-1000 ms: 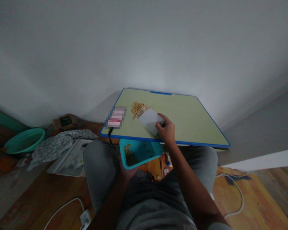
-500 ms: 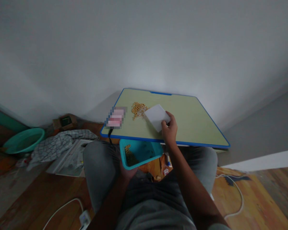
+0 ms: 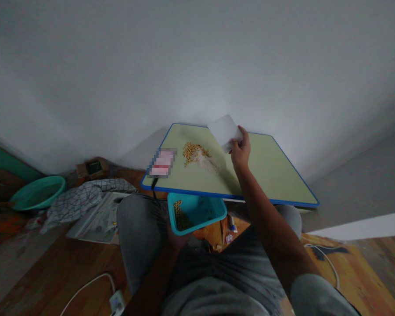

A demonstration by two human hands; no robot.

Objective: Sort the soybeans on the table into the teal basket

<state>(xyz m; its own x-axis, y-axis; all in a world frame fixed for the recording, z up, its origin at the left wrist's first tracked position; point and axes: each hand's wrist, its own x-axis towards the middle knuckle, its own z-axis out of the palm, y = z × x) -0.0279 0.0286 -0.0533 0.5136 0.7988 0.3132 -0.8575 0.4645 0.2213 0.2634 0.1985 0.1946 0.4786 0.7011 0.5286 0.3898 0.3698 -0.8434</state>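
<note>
My right hand (image 3: 241, 148) is closed on the edge of a white, flat, square-faced object (image 3: 224, 131), perhaps a shallow box, tilted above the far half of the small table (image 3: 266, 175). Below and left of it lies a heap of yellowish beans (image 3: 190, 151), with pale, rice-like grains (image 3: 206, 164) spread beside it. Under the table's near edge, my left hand (image 3: 177, 239) grips a turquoise plastic tub (image 3: 206, 223) by its near left side; its fingers are partly hidden. Inside the tub, greenish grains (image 3: 183, 221) and a few yellow beans (image 3: 177, 205) gather at the left end.
A blurred-out pinkish item (image 3: 162, 163) with a black strap lies at the table's left edge. The wall (image 3: 197, 61) rises behind the table. On the floor are a green basin (image 3: 39, 193), checked cloth (image 3: 82, 197), cardboard box (image 3: 92, 166) and power strip (image 3: 117, 302).
My right hand has lifted the white object up and away from the near edge. The patch of pale grains now shows wider on the table. My left hand still holds the tub.
</note>
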